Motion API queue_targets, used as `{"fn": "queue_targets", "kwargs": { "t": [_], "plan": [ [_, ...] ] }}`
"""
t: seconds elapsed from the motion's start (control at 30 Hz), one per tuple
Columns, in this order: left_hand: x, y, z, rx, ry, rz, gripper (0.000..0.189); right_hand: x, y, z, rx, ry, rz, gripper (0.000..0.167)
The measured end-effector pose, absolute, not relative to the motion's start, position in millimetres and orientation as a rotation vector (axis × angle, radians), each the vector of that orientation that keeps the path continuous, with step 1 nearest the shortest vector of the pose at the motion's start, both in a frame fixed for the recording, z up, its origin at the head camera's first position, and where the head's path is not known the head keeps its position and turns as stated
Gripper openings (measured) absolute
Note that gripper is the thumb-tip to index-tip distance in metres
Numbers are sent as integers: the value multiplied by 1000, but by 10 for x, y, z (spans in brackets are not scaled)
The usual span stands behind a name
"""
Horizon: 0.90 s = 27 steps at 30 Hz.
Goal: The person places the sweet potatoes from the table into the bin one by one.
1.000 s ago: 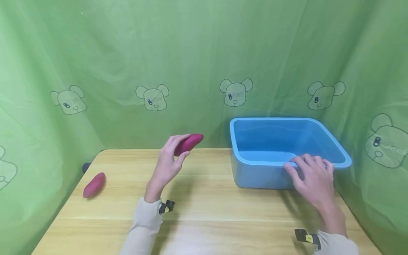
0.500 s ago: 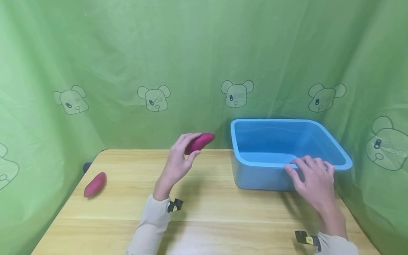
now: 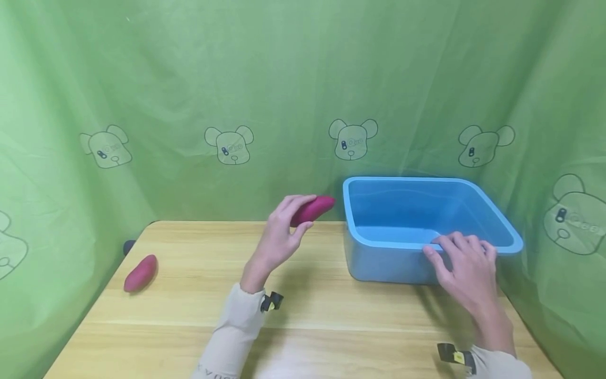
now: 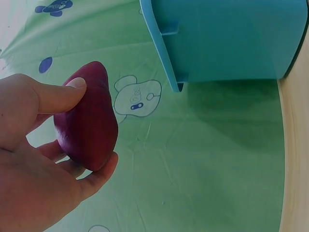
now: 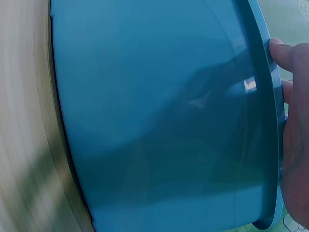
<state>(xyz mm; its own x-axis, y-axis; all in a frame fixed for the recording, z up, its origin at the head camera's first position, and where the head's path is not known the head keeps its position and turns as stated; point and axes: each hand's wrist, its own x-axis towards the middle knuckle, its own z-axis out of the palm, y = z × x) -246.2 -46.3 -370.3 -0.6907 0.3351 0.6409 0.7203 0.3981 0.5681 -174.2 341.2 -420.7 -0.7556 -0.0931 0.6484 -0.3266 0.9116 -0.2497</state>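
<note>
My left hand (image 3: 278, 238) holds a purple-red sweet potato (image 3: 316, 208) above the table, just left of the blue plastic tub (image 3: 393, 263). Thumb and fingertips press on opposite sides of this sweet potato (image 4: 89, 118) in the left wrist view. A second sweet potato (image 3: 141, 273) lies on the table at the far left. My right hand (image 3: 467, 271) grips the tub's near rim, thumb outside and fingers over the inner side. Seen from the right wrist, the tub's outer wall (image 5: 159, 96) fills most of the view, and the fingers behind the rim are partly hidden.
The tub stands at the back right of the wooden table (image 3: 189, 337). Green curtains (image 3: 284, 68) printed with bear heads hang behind and along both sides. A small dark object (image 3: 128, 247) shows past the table's left edge.
My left hand has carried the sweet potato rightward, closer to the tub. My right hand stays on the rim, and the second sweet potato lies where it was.
</note>
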Motion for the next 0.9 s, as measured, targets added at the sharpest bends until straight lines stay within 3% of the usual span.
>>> {"fn": "queue_targets", "kwargs": {
  "t": [0.9],
  "plan": [
    [-2490,54,-3571,-1063,-2299,-1168,56,-1752,3414,-4216,296,-2422,461,26]
  ]
}}
